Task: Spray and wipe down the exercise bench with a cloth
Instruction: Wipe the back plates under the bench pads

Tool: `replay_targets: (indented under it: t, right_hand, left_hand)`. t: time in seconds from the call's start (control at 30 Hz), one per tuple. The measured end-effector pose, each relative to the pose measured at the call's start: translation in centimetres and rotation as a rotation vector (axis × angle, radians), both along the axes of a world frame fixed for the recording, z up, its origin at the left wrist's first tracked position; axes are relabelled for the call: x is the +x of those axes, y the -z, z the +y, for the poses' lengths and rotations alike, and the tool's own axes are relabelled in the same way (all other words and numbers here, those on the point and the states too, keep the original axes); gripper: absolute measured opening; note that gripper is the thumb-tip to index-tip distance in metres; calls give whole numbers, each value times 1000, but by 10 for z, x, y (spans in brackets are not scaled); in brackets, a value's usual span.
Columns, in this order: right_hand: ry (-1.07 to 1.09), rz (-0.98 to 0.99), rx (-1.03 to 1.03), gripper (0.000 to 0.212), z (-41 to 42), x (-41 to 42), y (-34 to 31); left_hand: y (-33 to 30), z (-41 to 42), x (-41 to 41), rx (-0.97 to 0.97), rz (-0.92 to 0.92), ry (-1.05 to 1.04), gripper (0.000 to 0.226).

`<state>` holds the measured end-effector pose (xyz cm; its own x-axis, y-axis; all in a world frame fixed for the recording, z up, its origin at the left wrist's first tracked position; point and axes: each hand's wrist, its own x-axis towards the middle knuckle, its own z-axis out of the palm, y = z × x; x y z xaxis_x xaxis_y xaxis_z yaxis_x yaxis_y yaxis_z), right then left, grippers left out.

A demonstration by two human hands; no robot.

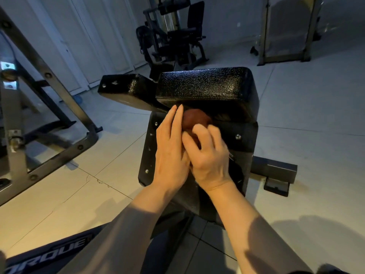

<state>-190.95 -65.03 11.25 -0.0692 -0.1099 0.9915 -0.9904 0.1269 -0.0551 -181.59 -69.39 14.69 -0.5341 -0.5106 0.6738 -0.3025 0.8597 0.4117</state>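
Wiping step: both hands work a reddish-brown cloth (pixel 194 119) in the gap under the bench's black pad (pixel 205 88).

The left hand (pixel 171 153) lies with straight fingers pressed together beside the cloth; the right hand (pixel 209 155) curls blurred fingers over it, apparently gripping. No spray bottle shows. Next likely calls for dragging the cloth along the near panel (pixel 243 147).
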Motion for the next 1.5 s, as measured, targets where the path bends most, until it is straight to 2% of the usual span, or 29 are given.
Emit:
replay_targets:
  t: [0.07, 0.13, 0.2, 0.27, 0.37, 0.43, 0.5, 0.57, 0.7, 0.77, 0.83, 0.9, 1.0, 1.07, 1.13, 1.3, 1.37, 1.43, 1.5]
  right_hand:
    - [93, -85, 68, 6, -1, -22, 2]
    - [161, -257, 214, 3, -1, -46, 15]
    - [165, -426, 274, 24, -1, -49, 31]
    - [83, -370, 216, 24, -7, -31, 36]
    - [-47, -51, 67, 9, -22, 0, 13]
    - [-58, 36, -34, 7, -30, 2, -11]
    - [21, 43, -36, 6, -36, -11, -19]
    - [122, -7, 86, 6, -38, -26, -4]
    - [127, -311, 186, 15, -31, -25, 34]
    - [72, -212, 108, 12, -30, -9, 29]
    - [-8, -41, -1, 15, -36, 8, 3]
    - [-27, 42, -40, 13, -42, 13, -21]
    - [69, -13, 144, 7, -49, -5, -20]
    - [127, -173, 276, 9, -51, -11, 1]
    - [111, -306, 316, 13, -52, -2, 13]
    - [-1, -99, 172, 10, -60, 14, -7]
    - [44, -219, 276, 14, -59, 6, -4]
    - [57, -441, 386, 19, -53, -6, 8]
    - [-30, -509, 391, 24, -44, -11, 14]
  left_hand:
    - [0, -5, 2, -14, -15, -13, 73]
    - [0, -5, 3, -8, -54, -22, 79]
    - [1, -6, 2, 3, -73, -12, 81]
    - [1, -7, 3, -1, -74, 7, 80]
    - [-4, -11, 4, -25, -19, 15, 71]
    - [-10, -16, 5, -24, 65, -10, 66]
    - [-13, -18, 6, -43, 64, -25, 68]
    - [-12, -18, 7, -47, 6, -6, 72]
    - [-10, -19, 10, -41, -30, -37, 83]
    - [-11, -22, 13, -45, -4, -40, 82]
    - [-10, -28, 16, -30, 46, -56, 75]
    - [-10, -34, 18, 8, 98, -83, 72]
    - [-10, -37, 17, 36, 77, -135, 76]
    - [-7, -35, 15, 18, 27, -128, 77]
    - [-5, -34, 15, -12, -2, -121, 79]
    - [-6, -36, 13, 49, 91, -125, 73]
    - [-4, -36, 14, 52, 74, -139, 75]
    - [-2, -36, 15, 36, 44, -141, 74]
    - [-1, -35, 16, 49, 26, -118, 68]
